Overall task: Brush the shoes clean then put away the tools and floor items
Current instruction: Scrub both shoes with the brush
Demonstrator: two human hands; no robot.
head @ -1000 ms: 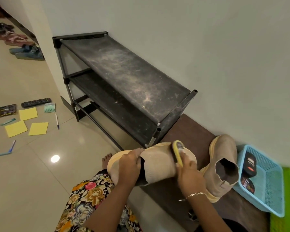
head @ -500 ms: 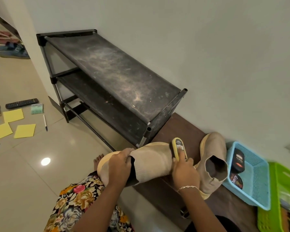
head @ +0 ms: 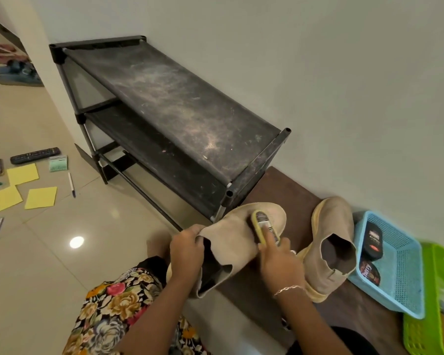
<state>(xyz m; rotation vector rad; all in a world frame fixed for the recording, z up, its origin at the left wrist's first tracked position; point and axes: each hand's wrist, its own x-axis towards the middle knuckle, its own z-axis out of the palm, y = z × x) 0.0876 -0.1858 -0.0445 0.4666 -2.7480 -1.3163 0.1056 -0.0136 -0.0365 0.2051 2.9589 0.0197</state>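
yellow notes (head: pixel 22 174) lie on the floor (head: pixel 36 265) far left. your left hand (head: pixel 186 248) grips the collar of the tan shoe (head: pixel 239 231); your right hand (head: pixel 280 260) curls round the brush (head: pixel 259 220), pressed on its upper, over the bench (head: pixel 280 190).

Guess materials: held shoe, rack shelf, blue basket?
Shoe: probably suede or a suede-like fabric. It is beige, matte and napped, and the collar folds limply.
Rack shelf: looks like a thin black fabric sheet stretched between black tubes. It is matte with dust streaks; the exact material is unclear.
Basket: moulded plastic, light blue, with fine lattice walls and a solid rim.
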